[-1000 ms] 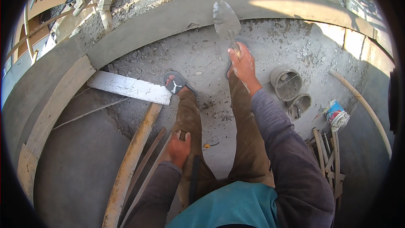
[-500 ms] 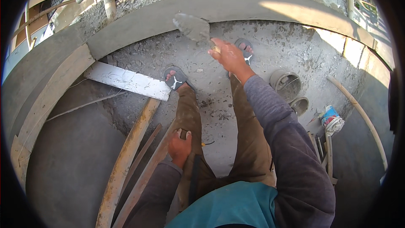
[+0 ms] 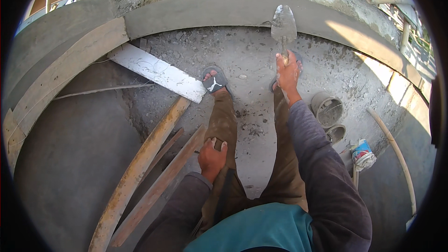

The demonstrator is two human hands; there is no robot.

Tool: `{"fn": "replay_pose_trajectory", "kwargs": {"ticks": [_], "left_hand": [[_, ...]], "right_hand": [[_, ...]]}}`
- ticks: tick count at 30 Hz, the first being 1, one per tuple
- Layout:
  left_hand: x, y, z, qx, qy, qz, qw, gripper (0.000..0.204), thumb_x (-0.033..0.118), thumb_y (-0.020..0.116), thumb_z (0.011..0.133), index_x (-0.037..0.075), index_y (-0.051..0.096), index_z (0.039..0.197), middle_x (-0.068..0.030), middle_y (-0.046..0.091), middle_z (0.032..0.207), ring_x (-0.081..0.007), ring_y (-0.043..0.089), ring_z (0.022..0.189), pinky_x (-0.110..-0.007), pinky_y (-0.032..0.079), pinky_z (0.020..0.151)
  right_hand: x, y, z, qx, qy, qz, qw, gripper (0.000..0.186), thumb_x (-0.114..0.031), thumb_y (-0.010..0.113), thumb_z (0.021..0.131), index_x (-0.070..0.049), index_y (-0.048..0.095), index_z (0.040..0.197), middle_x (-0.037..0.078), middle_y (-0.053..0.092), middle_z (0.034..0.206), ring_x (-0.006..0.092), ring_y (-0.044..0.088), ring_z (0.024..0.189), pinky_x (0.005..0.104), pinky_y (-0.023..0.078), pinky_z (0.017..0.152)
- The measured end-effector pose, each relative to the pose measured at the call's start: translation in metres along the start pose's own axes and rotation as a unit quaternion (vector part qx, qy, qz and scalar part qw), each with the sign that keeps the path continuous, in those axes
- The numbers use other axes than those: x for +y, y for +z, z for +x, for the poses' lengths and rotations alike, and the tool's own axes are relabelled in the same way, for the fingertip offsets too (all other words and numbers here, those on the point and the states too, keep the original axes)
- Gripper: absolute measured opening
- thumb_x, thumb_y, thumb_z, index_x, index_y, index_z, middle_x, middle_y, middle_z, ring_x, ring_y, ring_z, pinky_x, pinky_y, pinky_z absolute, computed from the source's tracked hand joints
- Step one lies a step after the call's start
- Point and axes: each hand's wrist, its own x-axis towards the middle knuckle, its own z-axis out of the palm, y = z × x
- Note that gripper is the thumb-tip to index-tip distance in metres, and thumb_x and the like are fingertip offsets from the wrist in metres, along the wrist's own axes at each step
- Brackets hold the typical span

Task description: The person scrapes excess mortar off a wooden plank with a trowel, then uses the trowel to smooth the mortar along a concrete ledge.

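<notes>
My right hand (image 3: 287, 72) grips the handle of a pointed steel trowel (image 3: 283, 27), whose blade lies against the smooth grey plastered face of a low curved wall (image 3: 200, 11). My left hand (image 3: 212, 156) rests flat on my left thigh and holds nothing. I stand on a rough concrete floor (image 3: 247, 60) in brown trousers and dark sandals (image 3: 215, 82), right in front of the wall.
A white board (image 3: 156, 72) lies at my left foot. Two long wooden battens (image 3: 140, 170) run along the floor on the left. Two grey pipe sockets (image 3: 327, 108) and a small blue-and-white packet (image 3: 362, 153) sit on the right, beside a thin curved pipe (image 3: 396, 154).
My right hand swung the trowel left along the wall face, then back to the right and higher. The view shifted with my head. My left hand stayed on the thigh.
</notes>
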Motion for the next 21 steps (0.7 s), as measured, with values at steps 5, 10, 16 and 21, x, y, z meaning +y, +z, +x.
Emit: {"fn": "replay_pose_trajectory", "kwargs": {"ticks": [5, 10, 16, 21], "left_hand": [[-0.014, 0.007, 0.0, 0.027, 0.011, -0.024, 0.999, 0.056, 0.044, 0.066, 0.086, 0.002, 0.064, 0.122, -0.0203, 0.062, 0.126, -0.0351, 0.056, 0.12, -0.042, 0.043, 0.103], [-0.025, 0.006, -0.002, 0.046, 0.019, -0.056, 0.997, 0.056, 0.044, 0.068, 0.085, 0.0, 0.065, 0.12, -0.0223, 0.062, 0.124, -0.0373, 0.058, 0.116, -0.043, 0.046, 0.099], [-0.036, 0.0, 0.002, 0.064, 0.02, -0.106, 0.992, 0.055, 0.044, 0.067, 0.085, 0.0, 0.066, 0.119, -0.022, 0.063, 0.123, -0.0384, 0.06, 0.113, -0.045, 0.048, 0.096], [-0.042, -0.004, 0.002, 0.056, 0.008, -0.133, 0.989, 0.055, 0.045, 0.064, 0.086, 0.001, 0.066, 0.119, -0.0212, 0.063, 0.124, -0.0379, 0.06, 0.113, -0.045, 0.048, 0.096]], "right_hand": [[-0.042, 0.037, -0.005, -0.151, -0.097, -0.018, 0.984, 0.048, -0.038, 0.061, 0.092, -0.005, 0.055, 0.127, 0.024, 0.068, 0.101, 0.043, 0.064, 0.095, 0.0479, 0.049, 0.084], [-0.1, 0.066, -0.057, -0.326, -0.232, -0.054, 0.915, 0.048, -0.038, 0.061, 0.091, -0.006, 0.054, 0.125, 0.026, 0.067, 0.102, 0.0435, 0.065, 0.095, 0.0485, 0.05, 0.084], [-0.157, 0.066, -0.122, -0.376, -0.183, 0.058, 0.907, 0.051, -0.03, 0.063, 0.089, -0.006, 0.046, 0.131, 0.028, 0.065, 0.107, 0.0454, 0.061, 0.104, 0.0497, 0.047, 0.089], [-0.252, 0.083, -0.176, -0.318, -0.211, 0.148, 0.912, 0.054, -0.025, 0.062, 0.09, 0.002, 0.043, 0.132, 0.031, 0.057, 0.121, 0.0463, 0.056, 0.111, 0.0477, 0.045, 0.094]]}}
